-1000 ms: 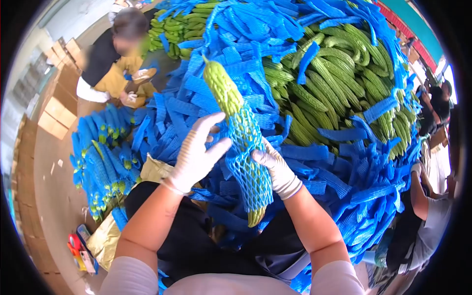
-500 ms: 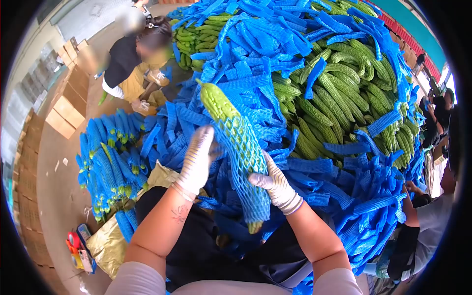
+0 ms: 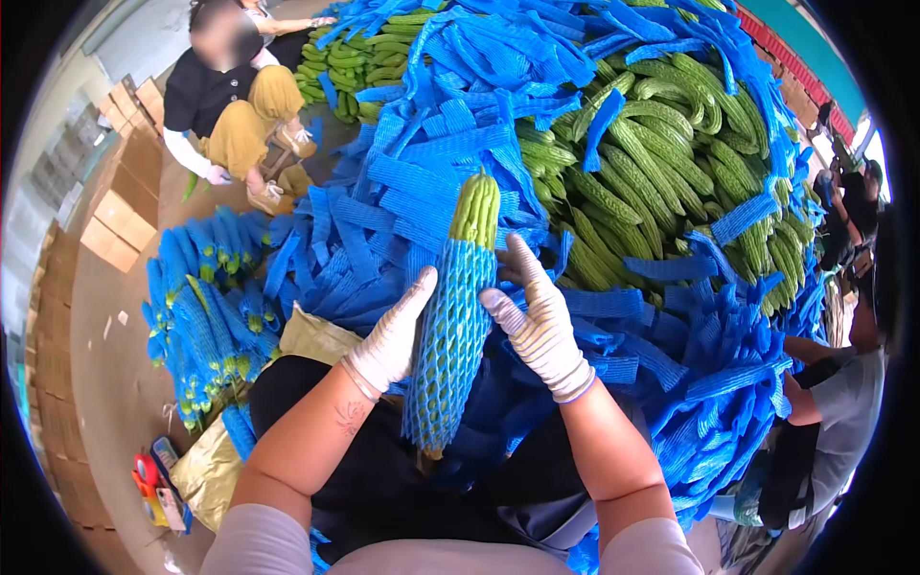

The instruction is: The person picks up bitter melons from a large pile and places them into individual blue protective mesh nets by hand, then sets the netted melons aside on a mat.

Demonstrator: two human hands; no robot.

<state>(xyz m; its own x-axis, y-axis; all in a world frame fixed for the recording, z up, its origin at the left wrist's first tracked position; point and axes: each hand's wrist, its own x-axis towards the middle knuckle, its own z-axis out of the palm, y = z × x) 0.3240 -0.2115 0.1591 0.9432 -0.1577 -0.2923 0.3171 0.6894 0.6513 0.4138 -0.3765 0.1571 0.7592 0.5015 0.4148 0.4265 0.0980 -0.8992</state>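
Note:
A green bitter melon [image 3: 474,211] is upright before me, its stem end bare at the top. A blue foam net sleeve [image 3: 448,335] covers it from just below that end to the bottom tip. My left hand [image 3: 391,337], in a white striped glove, grips the sleeved melon from the left, the fingers hidden behind it. On the other side my right hand [image 3: 539,331], gloved alike, has its fingers spread, with the thumb tip right at the sleeve's edge. Loose blue net sleeves [image 3: 422,177] lie in a heap beyond both hands.
Unsleeved bitter melons [image 3: 642,172] are piled at the right. Sleeved melons [image 3: 206,307] lie in rows at the left, near red-handled scissors [image 3: 146,470] on the floor. A person [image 3: 225,105] crouches at the back left by cardboard boxes [image 3: 125,220]; another person [image 3: 843,402] is at the right.
The sleeved melon has swung from leaning left to leaning slightly right. My left hand now grips its side, while my right hand has come off it and opened. The crouching person has straightened up.

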